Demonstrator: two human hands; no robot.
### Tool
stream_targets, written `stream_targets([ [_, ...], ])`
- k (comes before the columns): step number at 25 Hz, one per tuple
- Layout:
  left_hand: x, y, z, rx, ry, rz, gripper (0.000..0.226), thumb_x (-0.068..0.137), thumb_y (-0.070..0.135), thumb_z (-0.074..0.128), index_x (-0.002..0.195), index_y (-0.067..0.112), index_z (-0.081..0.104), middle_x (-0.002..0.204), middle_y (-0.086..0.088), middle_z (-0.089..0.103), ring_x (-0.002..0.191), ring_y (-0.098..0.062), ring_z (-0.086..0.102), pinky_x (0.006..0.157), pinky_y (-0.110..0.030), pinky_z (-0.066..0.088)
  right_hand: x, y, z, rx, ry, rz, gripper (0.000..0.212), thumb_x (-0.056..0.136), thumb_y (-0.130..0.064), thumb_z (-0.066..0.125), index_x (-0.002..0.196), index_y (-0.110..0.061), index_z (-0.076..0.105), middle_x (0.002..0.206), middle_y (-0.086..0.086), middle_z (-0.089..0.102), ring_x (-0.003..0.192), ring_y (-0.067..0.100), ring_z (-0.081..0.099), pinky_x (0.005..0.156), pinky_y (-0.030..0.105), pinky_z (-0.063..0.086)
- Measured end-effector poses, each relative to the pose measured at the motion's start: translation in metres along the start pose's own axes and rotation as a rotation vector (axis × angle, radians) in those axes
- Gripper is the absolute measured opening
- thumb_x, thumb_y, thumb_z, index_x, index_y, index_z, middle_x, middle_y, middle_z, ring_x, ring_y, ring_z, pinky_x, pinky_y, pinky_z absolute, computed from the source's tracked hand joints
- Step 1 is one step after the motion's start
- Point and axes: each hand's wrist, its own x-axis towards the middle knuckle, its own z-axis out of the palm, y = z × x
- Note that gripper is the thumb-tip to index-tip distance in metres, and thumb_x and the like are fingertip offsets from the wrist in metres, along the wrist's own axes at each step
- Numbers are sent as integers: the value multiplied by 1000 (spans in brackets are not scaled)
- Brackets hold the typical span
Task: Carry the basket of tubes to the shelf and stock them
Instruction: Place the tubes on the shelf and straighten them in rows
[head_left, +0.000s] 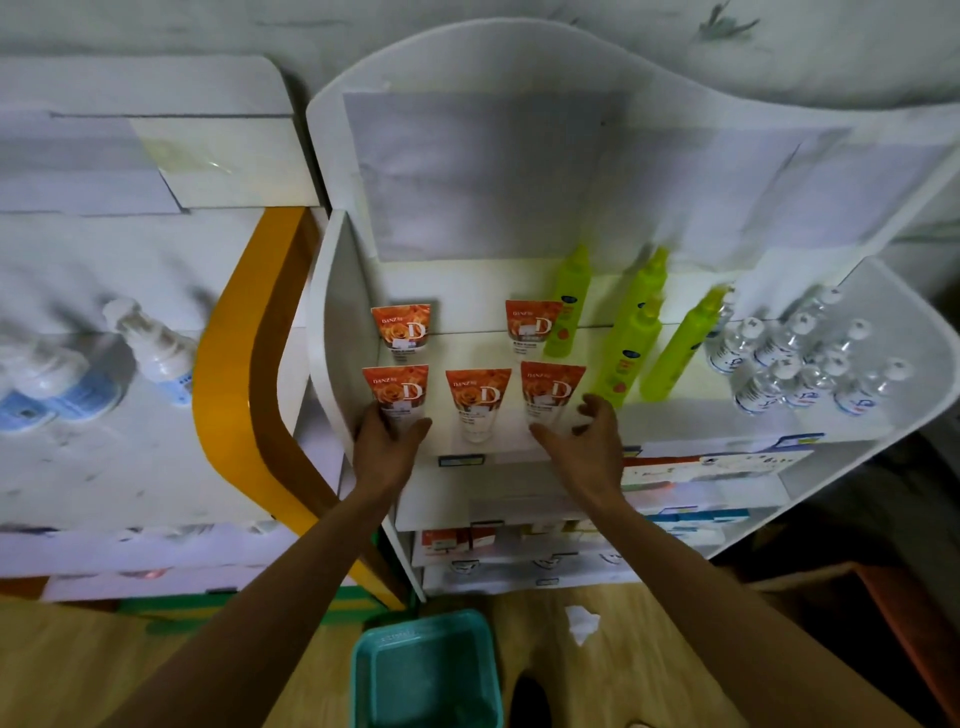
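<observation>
Several orange-and-white tubes stand on the white shelf (670, 415): two at the back (401, 327) (531, 325) and three in front. My left hand (387, 447) wraps the base of the front left tube (396, 387). My right hand (587, 441) has its fingers spread around the base of the front right tube (550, 387), touching or nearly touching it. The middle front tube (475, 400) stands free between them. The teal basket (426, 670) sits on the floor below, with no tubes visible inside.
Green spray bottles (631, 348) and clear small bottles (800, 364) fill the right of the same shelf. Lower shelves hold boxes (457, 540). A neighbouring white unit with an orange edge (228, 374) holds pump bottles (156, 348). A white scrap (582, 623) lies on the wooden floor.
</observation>
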Motion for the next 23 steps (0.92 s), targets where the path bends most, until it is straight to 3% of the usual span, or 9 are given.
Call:
stream_targets([
  [3, -3, 1, 7, 55, 72, 3, 52, 89, 30, 69, 135, 13, 51, 137, -9, 61, 126, -31, 57, 104, -44, 46, 13, -1, 12, -41, -126, -97, 66, 72, -45, 83, 127, -23, 53, 124, -1, 67, 107, 21, 66, 88, 40, 56],
  [10, -3, -8, 6, 160, 89, 57, 43, 90, 30, 68, 127, 12, 53, 130, -10, 66, 118, -32, 62, 88, -31, 44, 26, 6, 6, -120, -165, -223, 49, 78, -40, 79, 119, -22, 60, 117, 1, 72, 103, 21, 69, 82, 33, 55],
  [14, -5, -8, 9, 161, 69, 62, 48, 91, 28, 68, 131, 10, 50, 133, -12, 63, 122, -34, 60, 95, -37, 46, 25, 10, 7, -104, -141, -234, 51, 77, -39, 79, 120, -22, 59, 118, 0, 72, 105, 22, 69, 86, 37, 57],
  [17, -10, 0, 7, 65, 76, 67, 63, 85, 28, 75, 137, 16, 43, 139, -7, 57, 128, -29, 55, 104, -41, 46, 24, 8, 4, -51, -169, -207, 62, 75, -40, 81, 128, -24, 52, 124, -1, 67, 109, 20, 65, 87, 37, 56],
  [19, -19, 20, 2, -37, 110, 121, 68, 86, 32, 74, 143, 23, 37, 143, 0, 52, 129, -19, 53, 104, -39, 47, 18, 2, -7, 22, -95, -249, 66, 77, -40, 76, 134, -26, 46, 127, -3, 61, 110, 18, 61, 85, 37, 56],
  [23, -28, 84, -20, -174, 155, 245, 68, 95, 39, 60, 154, 27, 27, 158, 5, 37, 140, -12, 39, 106, -36, 44, 22, -33, -38, 154, 131, -593, 53, 84, -30, 64, 132, -11, 52, 126, 4, 61, 110, 17, 60, 81, 28, 52],
])
